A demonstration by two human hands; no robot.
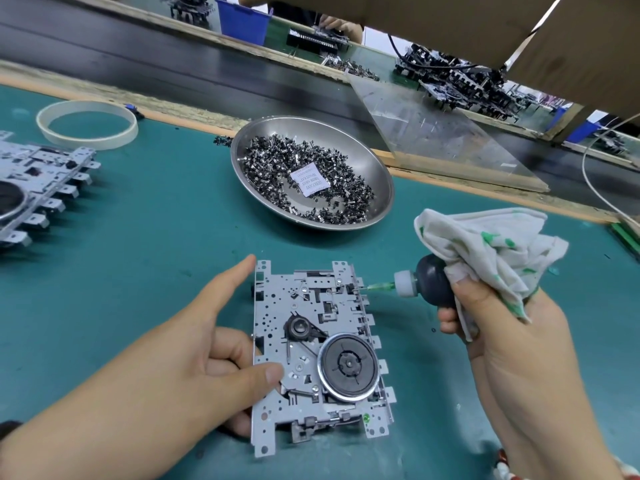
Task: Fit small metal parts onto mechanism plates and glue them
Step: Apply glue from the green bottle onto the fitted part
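Left hand (194, 362) thumb-pinching mechanism plate (311, 355) on mat. Right hand (498, 327) fingers wrapped around glue bottle (433, 282) and cloth (485, 247); needle beyond fingertips, at plate's far-right edge. Risk: oversqueeze, glue flooding mechanism.

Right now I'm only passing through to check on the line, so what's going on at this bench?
A person is gluing a mechanism plate that lies on the green mat. The left hand steadies the plate by its left edge, thumb on top. The right hand grips a dark glue bottle together with a white cloth, its green needle tip at the plate's upper right corner. A steel dish of small metal parts sits behind, and more plates lie stacked at the left.
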